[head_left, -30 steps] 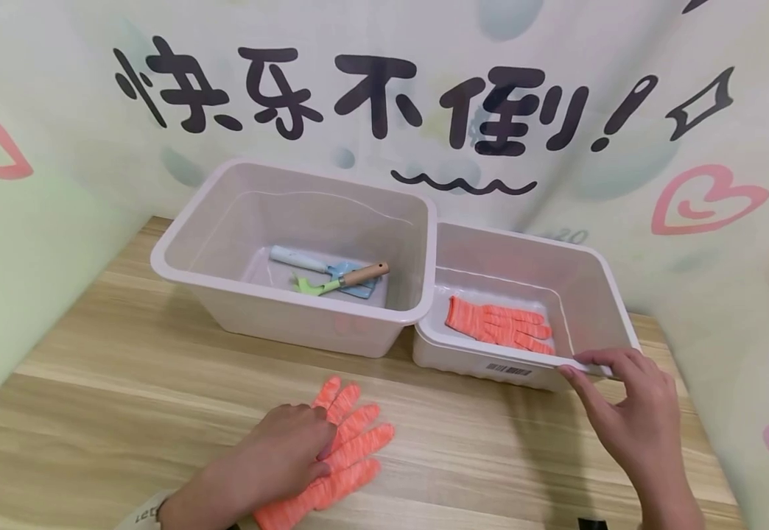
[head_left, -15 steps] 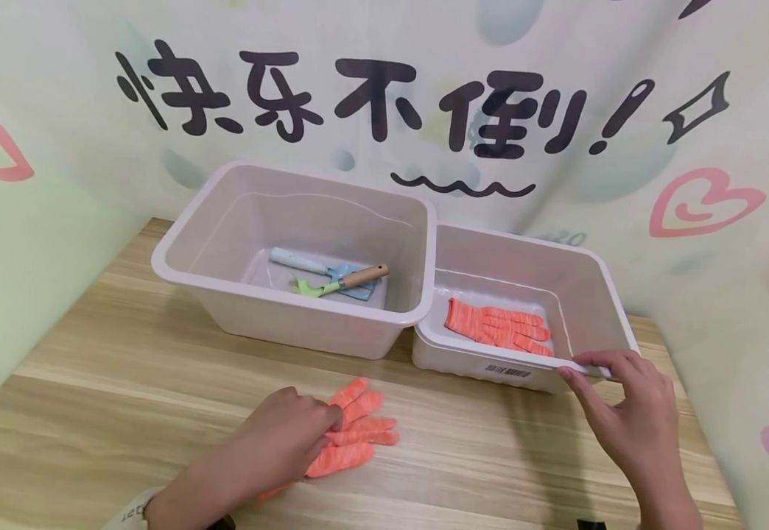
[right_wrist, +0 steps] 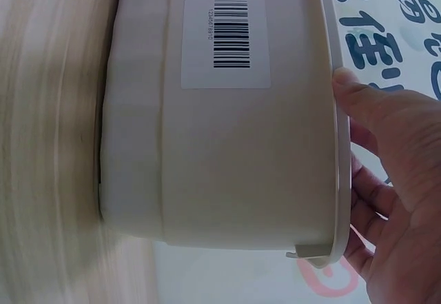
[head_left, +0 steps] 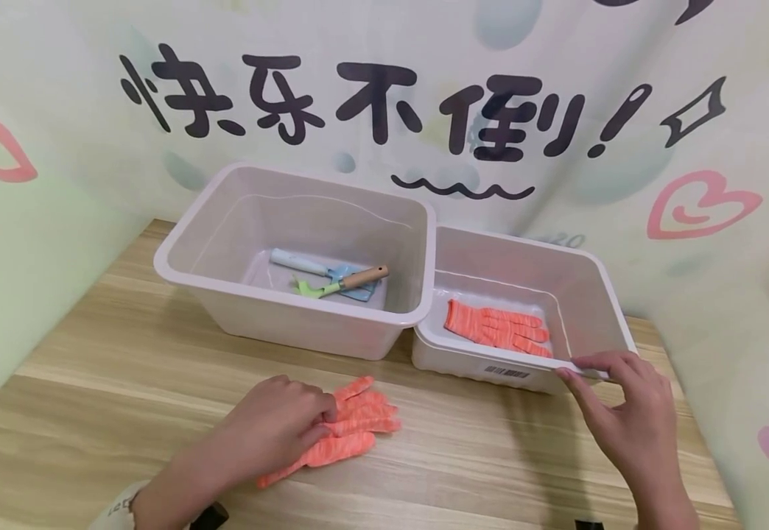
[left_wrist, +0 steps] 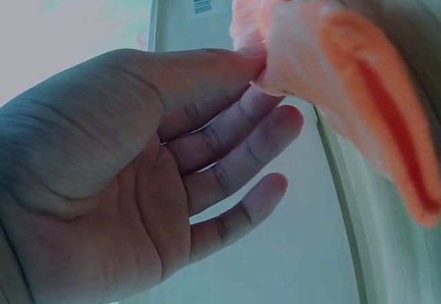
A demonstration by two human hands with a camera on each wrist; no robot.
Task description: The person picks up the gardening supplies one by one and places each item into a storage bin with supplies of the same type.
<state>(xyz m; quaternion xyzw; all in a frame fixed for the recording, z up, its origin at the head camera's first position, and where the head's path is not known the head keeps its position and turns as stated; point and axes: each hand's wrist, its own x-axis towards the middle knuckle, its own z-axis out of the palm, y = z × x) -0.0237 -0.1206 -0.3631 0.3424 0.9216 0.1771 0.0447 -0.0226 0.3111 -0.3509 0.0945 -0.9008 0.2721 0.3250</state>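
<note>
My left hand (head_left: 278,423) pinches an orange knitted work glove (head_left: 361,416) between thumb and index finger, near the front of the table. In the left wrist view the glove's cuff (left_wrist: 393,118) hangs raised towards the camera, and the other fingers lie behind the thumb. My right hand (head_left: 633,412) grips the front rim of the right-hand plastic bin (head_left: 467,364) near its right corner, thumb outside and fingers over the inner side. Inside that bin a second orange glove (head_left: 490,324) lies flat.
A pale left-hand bin (head_left: 305,327) overlaps the right bin's edge. It holds a blue garden trowel (head_left: 298,261) and a green-headed tool with a wooden handle (head_left: 362,277). A printed backdrop (head_left: 371,169) stands behind the wooden table (head_left: 126,397).
My left hand has gathered the table glove into a pinch, and its fingers are now bunched instead of spread flat. The right hand has stayed on the bin rim.
</note>
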